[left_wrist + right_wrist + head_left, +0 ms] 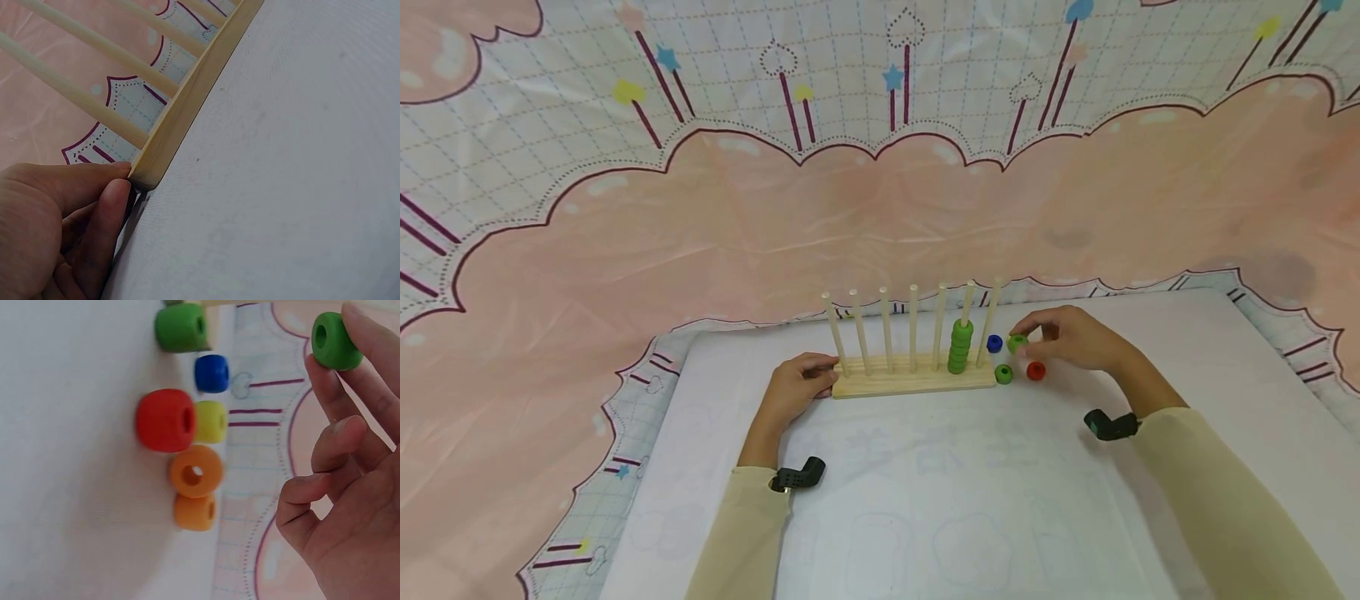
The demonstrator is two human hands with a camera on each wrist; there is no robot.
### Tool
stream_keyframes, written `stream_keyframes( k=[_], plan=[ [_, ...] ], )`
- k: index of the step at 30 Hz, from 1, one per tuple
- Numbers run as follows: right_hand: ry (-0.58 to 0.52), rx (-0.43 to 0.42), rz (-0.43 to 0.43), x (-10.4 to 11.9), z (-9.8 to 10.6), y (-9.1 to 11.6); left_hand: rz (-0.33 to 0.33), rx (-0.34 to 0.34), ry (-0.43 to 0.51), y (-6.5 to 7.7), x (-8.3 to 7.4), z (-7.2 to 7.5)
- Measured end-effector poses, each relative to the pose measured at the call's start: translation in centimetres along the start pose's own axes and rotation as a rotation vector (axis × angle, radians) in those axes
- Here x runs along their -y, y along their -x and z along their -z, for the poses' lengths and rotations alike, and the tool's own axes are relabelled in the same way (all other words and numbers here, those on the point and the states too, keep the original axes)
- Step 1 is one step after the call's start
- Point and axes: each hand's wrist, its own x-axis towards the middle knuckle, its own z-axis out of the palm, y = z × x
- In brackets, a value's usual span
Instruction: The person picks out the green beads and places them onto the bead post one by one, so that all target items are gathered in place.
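Note:
A wooden peg rack [910,383] with several upright pegs stands on the white tabletop. Several green beads [959,348] are stacked on its second peg from the right. At the rack's left end, my left hand [793,386] grips the base corner between thumb and fingers; the left wrist view shows the fingertips right at the base end [153,165]. My right hand [1075,337] pinches a green bead [337,340] by its sides, raised beside the rack's right end. Below it, a loose green bead [1003,374], a blue bead [995,343] and a red bead [1036,371] lie on the table.
In the right wrist view, a yellow bead [211,422] and two orange beads, one upright on its rim [196,471] and another beside it [195,511], lie near the red one. Behind the white tabletop [925,483] hangs a pink patterned cloth [850,225].

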Motion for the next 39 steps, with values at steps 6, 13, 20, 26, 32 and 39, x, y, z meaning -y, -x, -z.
stream_keyframes(
  k=[6, 13, 20, 26, 32, 39],
  plan=[
    [0.022, -0.029, 0.008, 1.6, 0.9, 0.2, -0.003, 0.002, 0.009, 0.0, 0.0, 0.0],
    [0.041, -0.065, 0.023, 3.0, 1.9, 0.3, -0.009, 0.0, 0.002, -0.1, 0.0, 0.0],
    [0.043, -0.136, 0.045, 4.4, 2.6, 0.4, -0.016, 0.008, 0.016, -0.2, 0.1, -0.1],
    [0.043, -0.203, 0.052, 5.8, 3.0, 0.2, -0.006, 0.005, 0.012, -0.3, 0.2, 0.0],
    [-0.005, -0.26, 0.095, 6.8, 3.5, 0.1, -0.009, 0.01, 0.014, -0.2, 0.2, 0.1],
    [-0.066, -0.311, 0.131, 7.5, 4.0, 0.2, -0.008, 0.009, -0.008, 0.0, 0.1, 0.1]
  ],
)
